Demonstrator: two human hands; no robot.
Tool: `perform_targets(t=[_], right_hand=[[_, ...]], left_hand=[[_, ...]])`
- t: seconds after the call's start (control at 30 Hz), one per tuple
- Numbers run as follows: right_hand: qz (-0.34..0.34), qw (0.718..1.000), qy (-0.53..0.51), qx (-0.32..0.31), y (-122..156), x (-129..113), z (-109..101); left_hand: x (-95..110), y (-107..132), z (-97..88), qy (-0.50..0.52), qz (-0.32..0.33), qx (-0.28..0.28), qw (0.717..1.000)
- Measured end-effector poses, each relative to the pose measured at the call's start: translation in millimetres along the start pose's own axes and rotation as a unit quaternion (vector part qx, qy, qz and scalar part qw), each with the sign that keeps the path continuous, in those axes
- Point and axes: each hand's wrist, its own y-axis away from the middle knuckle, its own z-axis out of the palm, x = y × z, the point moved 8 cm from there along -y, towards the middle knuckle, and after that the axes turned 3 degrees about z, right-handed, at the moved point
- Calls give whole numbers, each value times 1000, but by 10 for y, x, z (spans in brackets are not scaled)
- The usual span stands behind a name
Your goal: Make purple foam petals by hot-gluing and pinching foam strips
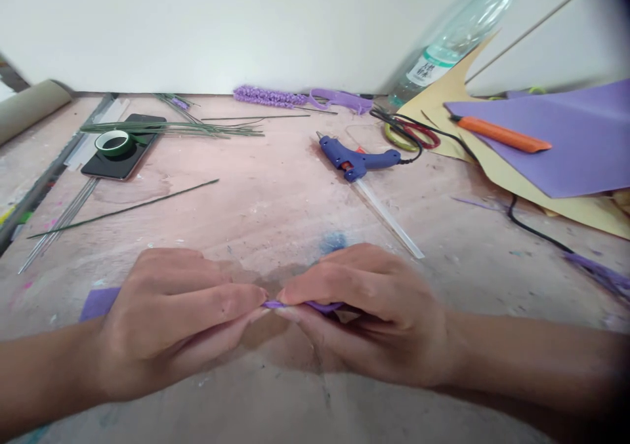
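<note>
Both hands meet low in the middle, pinching one narrow purple strip [274,305], perhaps foam or paper, between thumbs and forefingers. My left hand [182,313] grips it from the left, and my right hand [369,313] grips it from the right. Only a short stretch shows between the fingertips; more purple appears under the right fingers, and the rest is covered. A flat purple piece [98,303] pokes out behind my left wrist. Beyond my right hand lies a blue hot glue gun [357,157] with a clear glue stick [388,218] sticking out of it.
Toward the back left, a phone [125,162] carries green tape [114,143] and green stems [197,128]. A fringed purple flower spike [268,96] lies by the wall. On the right are purple sheets [551,162], an orange cutter [502,134], scissors [411,136] and a tilted bottle [453,44].
</note>
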Motion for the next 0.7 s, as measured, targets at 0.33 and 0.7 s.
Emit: perform_targets(t=[0.33, 0.7], right_hand=[[20, 1000, -9, 1, -2, 74, 49], [30, 999, -3, -16, -19, 65, 70]], left_hand=[[-85, 42, 109, -17, -30, -4, 999], [-82, 12, 96, 42, -51, -20, 998]])
